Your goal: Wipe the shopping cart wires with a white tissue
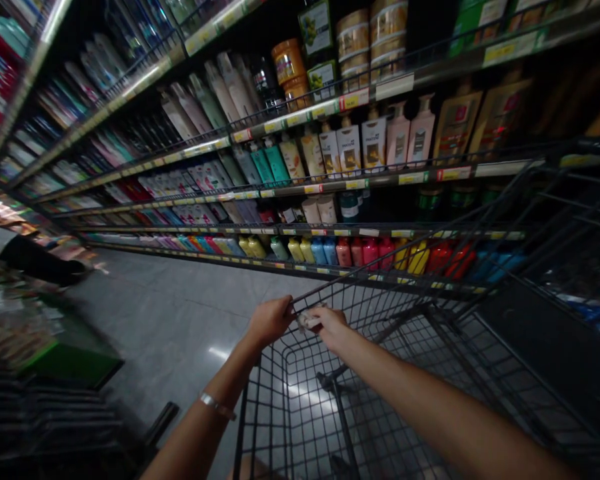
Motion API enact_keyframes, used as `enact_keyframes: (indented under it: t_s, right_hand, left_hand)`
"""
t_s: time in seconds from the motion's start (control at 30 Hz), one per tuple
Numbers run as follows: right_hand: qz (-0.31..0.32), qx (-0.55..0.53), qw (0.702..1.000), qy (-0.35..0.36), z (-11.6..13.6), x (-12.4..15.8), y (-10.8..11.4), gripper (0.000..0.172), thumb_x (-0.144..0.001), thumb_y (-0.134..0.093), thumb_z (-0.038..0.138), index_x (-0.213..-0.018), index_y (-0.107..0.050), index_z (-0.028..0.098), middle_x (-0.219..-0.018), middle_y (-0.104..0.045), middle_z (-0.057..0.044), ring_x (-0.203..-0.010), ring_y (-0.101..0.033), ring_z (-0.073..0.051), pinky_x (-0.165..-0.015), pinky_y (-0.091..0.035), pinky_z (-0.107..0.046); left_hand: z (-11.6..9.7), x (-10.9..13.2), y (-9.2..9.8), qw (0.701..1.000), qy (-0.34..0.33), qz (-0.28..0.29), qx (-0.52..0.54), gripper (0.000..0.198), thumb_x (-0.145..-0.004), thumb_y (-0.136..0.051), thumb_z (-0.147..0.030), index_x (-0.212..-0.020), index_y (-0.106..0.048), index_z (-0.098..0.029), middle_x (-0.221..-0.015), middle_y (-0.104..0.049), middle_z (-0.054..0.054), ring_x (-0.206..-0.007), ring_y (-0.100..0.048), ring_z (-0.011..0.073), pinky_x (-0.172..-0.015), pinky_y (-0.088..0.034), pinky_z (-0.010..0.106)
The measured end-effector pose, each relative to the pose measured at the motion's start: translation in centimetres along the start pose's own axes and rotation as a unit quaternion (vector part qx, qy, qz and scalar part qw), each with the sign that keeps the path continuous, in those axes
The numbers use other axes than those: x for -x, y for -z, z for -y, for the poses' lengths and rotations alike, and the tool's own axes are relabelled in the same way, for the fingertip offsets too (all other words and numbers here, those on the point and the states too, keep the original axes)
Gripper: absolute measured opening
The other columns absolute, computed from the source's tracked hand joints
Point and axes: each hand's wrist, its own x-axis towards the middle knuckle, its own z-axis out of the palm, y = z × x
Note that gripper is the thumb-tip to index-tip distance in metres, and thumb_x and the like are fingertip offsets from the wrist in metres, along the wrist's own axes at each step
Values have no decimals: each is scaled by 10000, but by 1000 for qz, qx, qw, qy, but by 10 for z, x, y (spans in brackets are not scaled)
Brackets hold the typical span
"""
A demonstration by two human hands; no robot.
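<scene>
- Along the far side of the aisle, a tall run of shelves (280, 193) fills most of my view, packed with bottles in tilted rows and edged with yellow price tags.
- Under it stretches the grey polished floor (180, 313), with a bright glare spot close to my left forearm.
- Right in front of me stands a black wire shopping cart (380, 373), its basket reaching toward the shelves and blocking the lowest rows on the right.
- At the left edge sits a blurred display with a green base (70, 363), and past it a dark sleeve of another person (35, 260) reaches across.
- On the middle shelf stand white and pink pump bottles (375, 140); on the bottom one, a row of bright coloured bottles (330, 252).
- My left hand (270, 320) is curled shut over the cart's front rim, gripping the wire; a silver bracelet (217, 405) circles that wrist.
- My right hand (330, 327) lies on the same rim just beside the left, fingers closed on a small pale crumpled thing (309, 320), which I cannot identify; it sits between my two hands.
</scene>
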Motion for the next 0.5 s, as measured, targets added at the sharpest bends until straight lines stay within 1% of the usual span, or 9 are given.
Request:
enact_keyframes:
  t_s: [0.1, 0.17, 0.27, 0.37, 0.43, 0.5]
  right_hand:
    - [-11, -4, 1000, -11, 5, 3, -8, 232, -563, -560, -88, -541, -539, 142, -448, -554, 6, -429, -556, -135, -442, -471, -247]
    - [4, -19, 1000, -11, 8, 5, -11, 234, -566, -567, -91, -542, -543, 140, -468, -562, 1, -438, -565, -137, -455, -477, -252]
    - [49, -59, 997, -3, 15, 9, -15, 230, -571, -589, -92, -557, -554, 135, -501, -581, -1, -455, -579, -132, -481, -489, -248]
    - [85, -80, 993, 11, 23, 15, -17, 211, -581, -604, -81, -576, -568, 126, -525, -603, -12, -472, -587, -127, -497, -498, -239]
    - [118, -86, 989, 31, 29, 18, -14, 197, -582, -633, -62, -599, -576, 125, -551, -615, -11, -487, -590, -117, -503, -496, -227]
    - [157, -87, 982, 56, 33, 21, -6, 185, -579, -668, -30, -648, -596, 126, -597, -635, -6, -509, -596, -109, -504, -492, -214]
  left_hand:
    - [1, -1, 0, 1000, -3, -6, 6, 80, -884, -527, -258, -897, -597, -222, -877, -711, 46, -871, -667, 217, -719, -413, 292]
    - [2, -1, -1, 1000, -5, -10, 8, 104, -888, -504, -246, -913, -602, -222, -894, -719, 57, -882, -674, 230, -725, -422, 300]
    - [4, -2, -2, 1000, -10, -16, 9, 145, -899, -481, -235, -961, -611, -224, -946, -732, 70, -913, -683, 241, -745, -437, 311]
    - [5, -2, -2, 1000, -16, -21, 13, 165, -902, -497, -253, -1011, -618, -230, -1007, -738, 74, -943, -686, 247, -762, -451, 315]
    - [5, -2, -2, 999, -20, -22, 15, 166, -895, -526, -272, -1024, -623, -233, -1022, -737, 71, -949, -686, 248, -766, -457, 314]
    - [5, -3, -2, 999, -22, -22, 16, 154, -890, -548, -287, -1010, -628, -231, -998, -735, 65, -938, -685, 245, -765, -458, 313]
